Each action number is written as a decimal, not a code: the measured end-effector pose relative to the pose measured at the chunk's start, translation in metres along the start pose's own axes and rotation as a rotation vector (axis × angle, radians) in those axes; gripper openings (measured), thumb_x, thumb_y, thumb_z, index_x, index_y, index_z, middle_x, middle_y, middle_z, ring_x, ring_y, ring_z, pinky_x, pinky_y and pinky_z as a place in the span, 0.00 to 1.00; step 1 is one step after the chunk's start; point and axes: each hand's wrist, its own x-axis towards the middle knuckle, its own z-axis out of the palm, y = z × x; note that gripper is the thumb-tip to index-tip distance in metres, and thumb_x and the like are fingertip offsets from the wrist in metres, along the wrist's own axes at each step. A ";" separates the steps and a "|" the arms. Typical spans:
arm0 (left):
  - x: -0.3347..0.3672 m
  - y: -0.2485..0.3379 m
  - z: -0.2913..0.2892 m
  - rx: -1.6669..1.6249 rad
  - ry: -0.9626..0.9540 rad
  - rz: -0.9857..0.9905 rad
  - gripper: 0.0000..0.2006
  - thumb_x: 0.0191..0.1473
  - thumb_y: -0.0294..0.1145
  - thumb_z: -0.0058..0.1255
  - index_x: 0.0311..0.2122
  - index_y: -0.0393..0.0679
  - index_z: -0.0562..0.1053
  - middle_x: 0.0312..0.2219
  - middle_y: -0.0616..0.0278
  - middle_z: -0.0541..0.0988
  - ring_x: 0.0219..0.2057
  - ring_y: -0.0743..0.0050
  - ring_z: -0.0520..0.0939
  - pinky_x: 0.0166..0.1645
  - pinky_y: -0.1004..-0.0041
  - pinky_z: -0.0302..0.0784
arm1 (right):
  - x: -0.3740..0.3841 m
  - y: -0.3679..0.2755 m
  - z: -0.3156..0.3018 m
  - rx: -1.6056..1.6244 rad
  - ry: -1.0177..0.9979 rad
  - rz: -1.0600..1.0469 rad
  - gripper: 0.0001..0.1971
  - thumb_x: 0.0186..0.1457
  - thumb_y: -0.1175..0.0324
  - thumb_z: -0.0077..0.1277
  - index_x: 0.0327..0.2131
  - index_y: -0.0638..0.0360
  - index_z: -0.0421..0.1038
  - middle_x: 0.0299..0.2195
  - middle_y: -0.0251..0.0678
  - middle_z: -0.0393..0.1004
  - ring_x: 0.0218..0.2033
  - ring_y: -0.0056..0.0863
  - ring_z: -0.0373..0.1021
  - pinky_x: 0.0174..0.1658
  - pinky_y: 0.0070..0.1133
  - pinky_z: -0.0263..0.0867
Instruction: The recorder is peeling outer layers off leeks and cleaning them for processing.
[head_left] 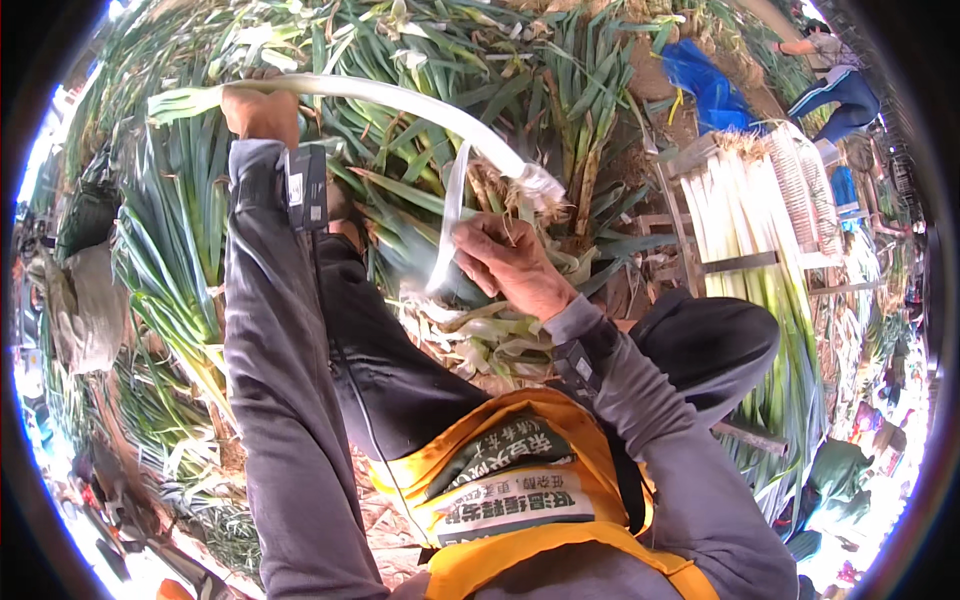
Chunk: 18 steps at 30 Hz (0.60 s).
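A long green onion (425, 106) arches across the upper middle, its root end to the right and its cut leaf end to the left. My left hand (262, 112) is closed around it near the leaf end. Below the root end, my right hand (512, 262) pinches a thin pale strip of onion skin (452, 200). That strip hangs from the underside of the white stalk, and its lower end is blurred. Peeled skins and leaves (490, 345) lie in a heap between my legs, under my right hand.
Unpeeled green onions (175, 230) lie in piles to the left and ahead. On the right, a rack (740, 262) holds a bundle of peeled white onions (745, 200). A blue plastic sheet (705, 85) lies beyond, and another person (835, 95) is at the far right.
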 end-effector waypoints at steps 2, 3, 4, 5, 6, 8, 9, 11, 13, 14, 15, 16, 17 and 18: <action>-0.001 0.010 -0.001 -0.004 -0.007 -0.035 0.14 0.50 0.29 0.54 0.38 0.31 0.71 0.34 0.52 0.78 0.31 0.62 0.78 0.39 0.67 0.76 | -0.011 -0.001 -0.007 -0.234 0.033 0.024 0.13 0.64 0.60 0.48 0.32 0.60 0.73 0.18 0.28 0.67 0.14 0.13 0.60 0.15 0.15 0.55; 0.008 0.015 -0.004 -0.664 0.147 -0.357 0.12 0.54 0.31 0.50 0.38 0.31 0.70 0.34 0.52 0.77 0.30 0.63 0.77 0.37 0.68 0.75 | -0.014 0.004 -0.013 -0.339 -0.007 0.129 0.12 0.63 0.61 0.48 0.33 0.60 0.73 0.18 0.30 0.69 0.14 0.17 0.63 0.16 0.18 0.57; 0.015 0.019 -0.011 -1.329 0.303 -0.663 0.12 0.58 0.33 0.45 0.37 0.32 0.70 0.33 0.53 0.76 0.29 0.64 0.75 0.36 0.69 0.75 | -0.017 0.011 -0.020 -0.445 -0.049 0.232 0.11 0.63 0.62 0.48 0.34 0.60 0.74 0.19 0.33 0.71 0.15 0.20 0.66 0.17 0.21 0.60; 0.011 0.026 -0.006 -1.333 0.297 -0.669 0.12 0.58 0.33 0.45 0.37 0.32 0.70 0.33 0.53 0.76 0.29 0.64 0.75 0.36 0.69 0.75 | -0.025 0.025 -0.036 -0.448 -0.040 0.234 0.11 0.63 0.62 0.48 0.34 0.60 0.74 0.19 0.33 0.71 0.15 0.20 0.66 0.17 0.21 0.60; 0.005 0.033 -0.004 -1.148 0.287 -0.544 0.13 0.61 0.34 0.40 0.37 0.32 0.70 0.32 0.54 0.75 0.28 0.65 0.74 0.34 0.69 0.75 | -0.037 0.046 -0.052 -0.919 -0.128 0.031 0.10 0.62 0.63 0.49 0.36 0.59 0.74 0.20 0.35 0.73 0.17 0.23 0.68 0.19 0.23 0.62; 0.006 0.051 -0.002 -1.313 0.304 -0.552 0.16 0.63 0.37 0.38 0.36 0.32 0.69 0.29 0.55 0.74 0.24 0.67 0.73 0.32 0.67 0.76 | -0.069 0.079 -0.084 -1.385 -0.210 -0.174 0.10 0.61 0.63 0.49 0.37 0.58 0.75 0.22 0.37 0.75 0.18 0.26 0.71 0.21 0.26 0.65; 0.010 0.054 -0.007 -1.312 0.309 -0.544 0.16 0.63 0.37 0.38 0.36 0.32 0.69 0.29 0.55 0.74 0.24 0.67 0.73 0.32 0.67 0.76 | -0.081 0.089 -0.094 -1.384 -0.347 0.061 0.11 0.58 0.61 0.52 0.36 0.59 0.74 0.25 0.41 0.75 0.23 0.36 0.72 0.26 0.32 0.66; 0.014 0.054 -0.010 -1.302 0.348 -0.554 0.16 0.63 0.38 0.38 0.35 0.33 0.69 0.28 0.57 0.74 0.22 0.68 0.72 0.30 0.67 0.74 | -0.083 0.088 -0.097 -1.363 -0.481 0.300 0.13 0.56 0.59 0.55 0.35 0.60 0.74 0.28 0.45 0.75 0.28 0.45 0.73 0.32 0.37 0.67; 0.000 0.056 -0.012 -1.186 0.306 -0.528 0.16 0.63 0.39 0.37 0.34 0.34 0.68 0.27 0.59 0.73 0.22 0.69 0.71 0.30 0.68 0.73 | -0.071 0.053 -0.079 -1.282 0.026 -0.053 0.13 0.56 0.60 0.55 0.36 0.59 0.74 0.29 0.44 0.75 0.30 0.41 0.74 0.31 0.34 0.67; -0.002 0.061 -0.010 -1.087 0.267 -0.484 0.17 0.64 0.40 0.37 0.32 0.36 0.68 0.26 0.61 0.72 0.22 0.70 0.70 0.30 0.69 0.72 | -0.059 0.028 -0.069 -1.249 0.135 -0.142 0.13 0.56 0.60 0.56 0.38 0.59 0.72 0.30 0.43 0.74 0.30 0.40 0.74 0.31 0.33 0.68; 0.002 0.055 -0.013 -1.086 0.266 -0.480 0.17 0.64 0.40 0.37 0.32 0.36 0.68 0.26 0.61 0.72 0.22 0.70 0.70 0.30 0.69 0.72 | -0.045 0.005 -0.057 -1.208 0.235 -0.236 0.13 0.56 0.61 0.56 0.40 0.59 0.71 0.31 0.43 0.73 0.29 0.39 0.74 0.30 0.32 0.68; 0.010 0.043 -0.018 -1.209 0.205 -0.509 0.17 0.64 0.41 0.36 0.31 0.37 0.67 0.24 0.63 0.70 0.22 0.71 0.68 0.30 0.70 0.70 | -0.033 -0.013 -0.046 -1.206 0.239 -0.239 0.13 0.56 0.61 0.56 0.40 0.59 0.71 0.31 0.43 0.73 0.29 0.39 0.74 0.30 0.32 0.68; 0.013 0.036 -0.016 -1.331 0.138 -0.543 0.18 0.64 0.42 0.36 0.29 0.39 0.66 0.23 0.65 0.68 0.22 0.71 0.67 0.31 0.71 0.69 | -0.021 -0.025 -0.036 -1.200 0.294 -0.350 0.13 0.56 0.63 0.55 0.41 0.60 0.70 0.31 0.42 0.73 0.27 0.39 0.73 0.30 0.31 0.68; 0.011 0.043 -0.013 -1.319 0.192 -0.589 0.18 0.65 0.43 0.35 0.28 0.41 0.65 0.22 0.67 0.65 0.23 0.71 0.65 0.33 0.72 0.69 | -0.014 -0.032 -0.036 -1.194 0.350 -0.461 0.14 0.57 0.64 0.55 0.42 0.60 0.68 0.32 0.42 0.72 0.26 0.39 0.72 0.29 0.30 0.68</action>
